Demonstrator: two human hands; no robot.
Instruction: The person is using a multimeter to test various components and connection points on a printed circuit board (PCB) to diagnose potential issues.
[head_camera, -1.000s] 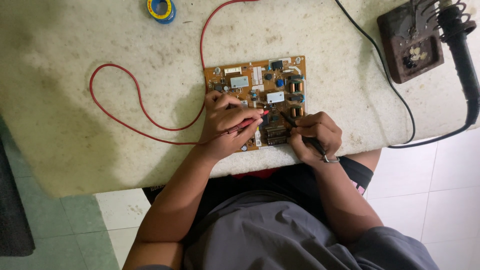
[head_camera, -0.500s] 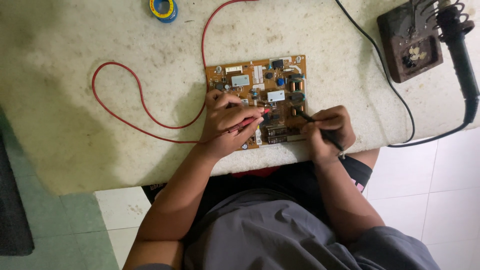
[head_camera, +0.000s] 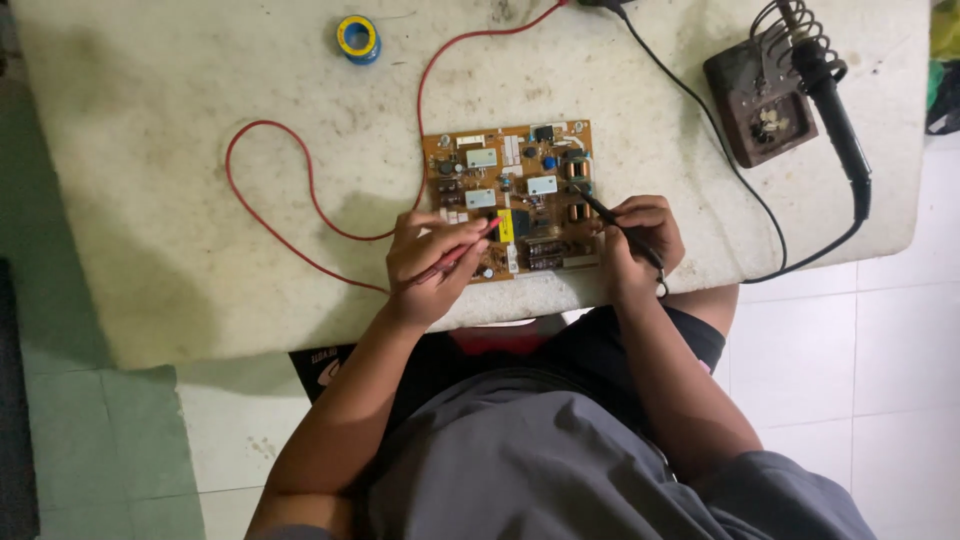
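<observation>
Pinching probes, both hands (head_camera: 432, 262) rest on circuit board (head_camera: 512, 198).

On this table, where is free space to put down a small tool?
The widest bare patch of the table lies left of the red wire loop. A second lies between the circuit board and the soldering stand, crossed by the black cable. It is crowded at the board, where the left hand and right hand hold probes.

A small yellow-and-blue roll of tape (head_camera: 357, 37) lies on the worn white table (head_camera: 150, 200), well up and left of the hands. Far up and right, a black-handled soldering iron (head_camera: 825, 85) rests in its brown stand (head_camera: 760, 105).
</observation>
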